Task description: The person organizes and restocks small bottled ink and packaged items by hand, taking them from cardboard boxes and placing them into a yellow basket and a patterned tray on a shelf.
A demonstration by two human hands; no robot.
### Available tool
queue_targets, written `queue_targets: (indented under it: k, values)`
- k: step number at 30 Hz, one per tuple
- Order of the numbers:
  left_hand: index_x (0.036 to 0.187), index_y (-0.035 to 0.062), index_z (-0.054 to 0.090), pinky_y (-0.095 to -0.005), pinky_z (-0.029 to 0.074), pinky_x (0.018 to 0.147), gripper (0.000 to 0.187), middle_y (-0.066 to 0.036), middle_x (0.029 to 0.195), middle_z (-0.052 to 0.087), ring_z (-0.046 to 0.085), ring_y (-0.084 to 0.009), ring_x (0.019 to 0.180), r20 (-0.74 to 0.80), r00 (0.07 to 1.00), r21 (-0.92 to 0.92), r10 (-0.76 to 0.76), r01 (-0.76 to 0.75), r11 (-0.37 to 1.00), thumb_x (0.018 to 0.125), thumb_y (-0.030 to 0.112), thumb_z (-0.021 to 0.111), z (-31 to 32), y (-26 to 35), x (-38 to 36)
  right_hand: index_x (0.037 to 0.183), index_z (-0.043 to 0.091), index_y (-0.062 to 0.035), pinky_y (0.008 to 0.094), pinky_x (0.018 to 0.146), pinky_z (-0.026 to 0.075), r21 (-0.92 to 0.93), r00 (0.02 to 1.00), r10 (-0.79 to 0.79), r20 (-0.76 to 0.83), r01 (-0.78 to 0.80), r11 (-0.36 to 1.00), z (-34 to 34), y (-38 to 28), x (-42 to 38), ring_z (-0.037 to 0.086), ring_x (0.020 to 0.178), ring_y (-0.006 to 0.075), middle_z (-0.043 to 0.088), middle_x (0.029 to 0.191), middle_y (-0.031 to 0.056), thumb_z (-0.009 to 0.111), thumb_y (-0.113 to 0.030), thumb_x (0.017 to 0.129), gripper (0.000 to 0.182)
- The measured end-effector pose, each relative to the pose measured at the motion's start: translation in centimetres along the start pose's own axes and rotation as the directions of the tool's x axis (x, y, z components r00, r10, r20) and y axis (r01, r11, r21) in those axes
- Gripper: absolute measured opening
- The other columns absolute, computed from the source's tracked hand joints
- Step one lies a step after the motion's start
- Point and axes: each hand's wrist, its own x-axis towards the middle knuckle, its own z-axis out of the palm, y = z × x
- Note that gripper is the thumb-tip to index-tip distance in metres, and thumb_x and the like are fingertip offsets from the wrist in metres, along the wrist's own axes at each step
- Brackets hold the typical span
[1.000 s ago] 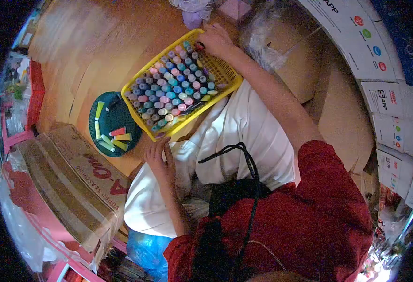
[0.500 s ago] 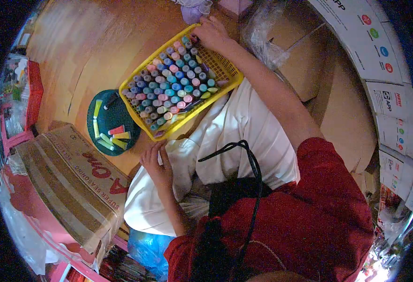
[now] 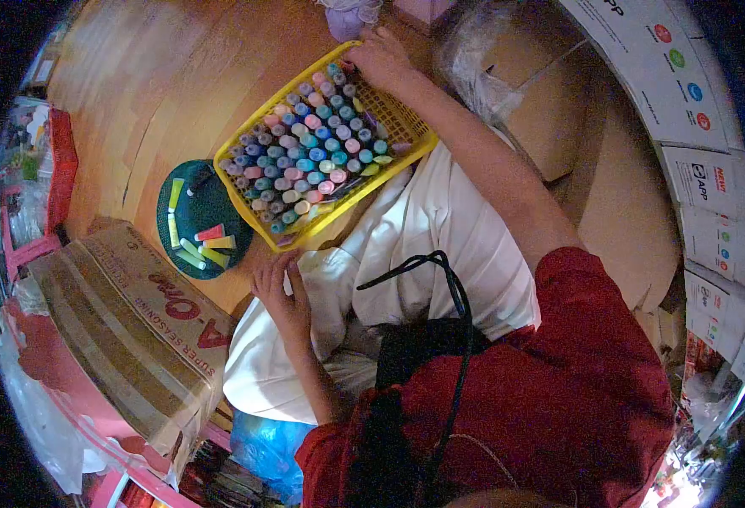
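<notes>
A yellow plastic basket point(image 3: 320, 237) sits tilted across my lap and the floor, packed with rows of capped markers point(image 3: 309, 152) in blue, grey, teal and pink. My right hand point(image 3: 378, 59) is closed over the rim at the basket's far corner. Just below its near corner, my left hand point(image 3: 279, 286) lies by my knee with fingers loosely apart and nothing in them. Left of the basket stands a round dark green lid or tray point(image 3: 188, 173), holding several small tubes point(image 3: 216, 243) in yellow, green and red.
A brown cardboard carton point(image 3: 127, 313) stands at the left. Purple yarn point(image 3: 351, 19) lies beyond the basket. Clear plastic wrap point(image 3: 482, 76) and cardboard point(image 3: 609, 203) are on the right, beside white printed boxes point(image 3: 711, 186). A black cable point(image 3: 457, 296) hangs in front of me.
The basket's near corner has shifted very slightly away from me. Both hands stay in almost the same places.
</notes>
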Motion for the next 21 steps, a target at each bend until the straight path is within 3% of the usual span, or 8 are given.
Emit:
queue_targets:
  k: [3, 9, 15, 18, 21]
  values:
    - [0.092, 0.0098, 0.061, -0.0366, 0.031, 0.087, 0.014, -0.006, 0.092, 0.058, 0.05, -0.024, 0.091, 0.004, 1.0, 0.003, -0.018, 0.018, 1.0, 0.082, 0.01, 0.052, -0.1, 0.1, 0.0, 0.092, 0.065, -0.0196, 0.0372, 0.086, 0.036, 0.012, 0.996, -0.009, -0.094, 0.01, 1.0, 0.8, 0.0, -0.1, 0.049, 0.101, 0.0222, 0.06, 0.091, 0.0096, 0.05, -0.014, 0.075, 0.024]
    - [0.092, 0.0096, 0.061, -0.0375, 0.03, 0.09, 0.014, -0.006, 0.091, 0.059, 0.051, -0.0236, 0.09, 0.018, 1.0, -0.002, -0.024, 0.024, 1.0, 0.081, 0.008, 0.052, -0.4, 0.4, 0.2, 0.082, 0.066, -0.0158, 0.0367, 0.083, 0.036, -0.027, 0.994, 0.011, -0.112, -0.014, 1.0, 0.1, -0.4, -0.3, 0.051, 0.096, 0.0204, 0.061, 0.085, 0.007, 0.052, -0.015, 0.072, 0.017]
    - [0.092, 0.0094, 0.06, -0.0381, 0.028, 0.093, 0.014, -0.006, 0.09, 0.059, 0.051, -0.023, 0.09, 0.014, 0.999, -0.022, -0.038, 0.038, 0.999, 0.081, 0.008, 0.053, -0.3, 0.3, 0.0, 0.083, 0.066, -0.0161, 0.037, 0.082, 0.037, -0.066, 0.984, -0.026, -0.176, 0.014, 0.998, 0.5, -0.1, -0.4, 0.051, 0.095, 0.0198, 0.06, 0.084, 0.0061, 0.053, -0.015, 0.072, 0.017]
    - [0.093, 0.0085, 0.06, -0.0384, 0.029, 0.092, 0.014, -0.007, 0.091, 0.058, 0.051, -0.0238, 0.09, 0.01, 0.999, 0.009, -0.037, 0.037, 0.999, 0.08, 0.008, 0.053, -0.5, 0.5, 0.0, 0.085, 0.067, -0.0183, 0.0419, 0.094, 0.032, -0.074, 0.996, 0.028, -0.085, -0.034, 0.997, -0.4, -0.3, -0.2, 0.05, 0.105, 0.0235, 0.063, 0.093, 0.0072, 0.049, -0.02, 0.076, 0.019]
    - [0.093, 0.0076, 0.06, -0.039, 0.029, 0.092, 0.014, -0.008, 0.092, 0.058, 0.05, -0.0246, 0.09, 0.023, 0.999, 0.012, -0.045, 0.044, 0.999, 0.08, 0.008, 0.053, -0.6, 0.3, 0.2, 0.088, 0.066, -0.0165, 0.0397, 0.087, 0.035, 0.048, 0.99, 0.072, -0.123, -0.067, 0.997, 1.0, 0.1, 0.2, 0.051, 0.096, 0.0219, 0.059, 0.086, 0.0084, 0.058, -0.017, 0.07, 0.02]
